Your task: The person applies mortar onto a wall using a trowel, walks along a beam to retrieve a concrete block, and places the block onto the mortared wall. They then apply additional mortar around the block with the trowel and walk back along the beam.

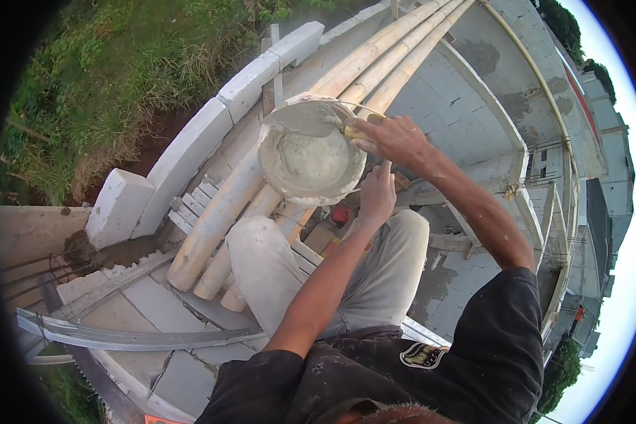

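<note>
A round bucket (270, 173) with wet grey mortar (307, 159) inside is tilted toward me above the bamboo poles. Its thin wire handle (364, 108) arcs over to the right side. My right hand (391, 143) is closed around a short yellowish handle (355, 131) at the bucket's right rim; what lies at its far end is unclear in the mortar. Below it, my left hand (378, 192) is closed beside the bucket's lower right rim, apparently on the wire handle. Its fingertips are partly hidden.
Thick bamboo poles (212, 233) run under the bucket. White block walls (184, 159) curve along the left, with grassy ground beyond. A metal channel (141, 339) and a saw blade (78, 364) lie lower left. A deep drop beside block walls (473, 106) opens on the right.
</note>
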The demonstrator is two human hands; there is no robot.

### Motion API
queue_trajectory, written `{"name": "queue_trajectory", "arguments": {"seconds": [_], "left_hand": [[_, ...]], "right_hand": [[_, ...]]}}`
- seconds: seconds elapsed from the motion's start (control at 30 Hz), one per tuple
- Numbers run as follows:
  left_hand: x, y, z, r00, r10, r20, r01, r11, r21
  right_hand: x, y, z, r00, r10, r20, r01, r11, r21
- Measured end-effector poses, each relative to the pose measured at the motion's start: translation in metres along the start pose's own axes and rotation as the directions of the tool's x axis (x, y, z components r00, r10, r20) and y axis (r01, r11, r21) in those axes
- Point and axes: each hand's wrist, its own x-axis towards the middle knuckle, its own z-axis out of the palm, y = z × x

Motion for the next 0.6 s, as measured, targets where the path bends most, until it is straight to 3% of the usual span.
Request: {"name": "queue_trajectory", "arguments": {"seconds": [0.07, 0.13, 0.17, 0.2, 0.3, 0.37, 0.43, 0.47, 0.53, 0.57, 0.6], "left_hand": [[0.001, 0.001, -0.002, 1.0, 0.01, -0.02, -0.01, 1.0, -0.021], [-0.006, 0.002, -0.012, 1.0, 0.007, -0.03, -0.008, 0.999, -0.039], [-0.006, 0.003, -0.021, 0.996, -0.026, -0.082, 0.011, 0.984, -0.175], [-0.006, 0.008, -0.037, 0.99, -0.067, -0.128, 0.025, 0.951, -0.307], [-0.011, 0.026, -0.11, 0.913, -0.342, -0.223, 0.273, 0.918, -0.288], [-0.018, 0.014, -0.145, 0.848, -0.46, -0.264, 0.414, 0.885, -0.211], [-0.025, -0.013, -0.159, 0.829, -0.348, -0.438, 0.305, 0.938, -0.167], [-0.03, -0.022, -0.169, 0.843, -0.338, -0.418, 0.299, 0.941, -0.158], [-0.031, -0.024, -0.19, 0.805, -0.512, -0.3, 0.542, 0.84, 0.02], [-0.029, -0.028, -0.193, 0.818, -0.502, -0.28, 0.531, 0.846, 0.036], [-0.028, -0.034, -0.195, 0.863, -0.384, -0.33, 0.458, 0.87, 0.185]], "right_hand": [[-0.015, 0.003, -0.023, 0.993, -0.053, 0.109, 0.06, 0.996, -0.06], [-0.031, 0.007, -0.044, 0.997, -0.024, -0.073, 0.014, 0.99, -0.139], [-0.038, 0.012, -0.059, 0.991, 0.023, -0.134, -0.047, 0.982, -0.18], [-0.046, 0.018, -0.075, 0.979, 0.067, -0.195, -0.109, 0.97, -0.216], [-0.073, 0.025, -0.103, 0.957, 0.166, -0.237, -0.226, 0.941, -0.252], [-0.087, 0.025, -0.104, 0.955, 0.233, -0.182, -0.279, 0.915, -0.291], [-0.088, 0.017, -0.091, 0.972, 0.199, -0.128, -0.232, 0.912, -0.337], [-0.087, 0.01, -0.081, 0.987, 0.149, -0.061, -0.161, 0.91, -0.382], [-0.071, -0.001, -0.055, 0.995, 0.024, -0.094, -0.065, 0.884, -0.463], [-0.057, -0.008, -0.038, 0.992, -0.012, -0.123, -0.047, 0.885, -0.464], [-0.039, -0.015, -0.023, 0.999, 0.027, -0.029, -0.037, 0.89, -0.455]]}}
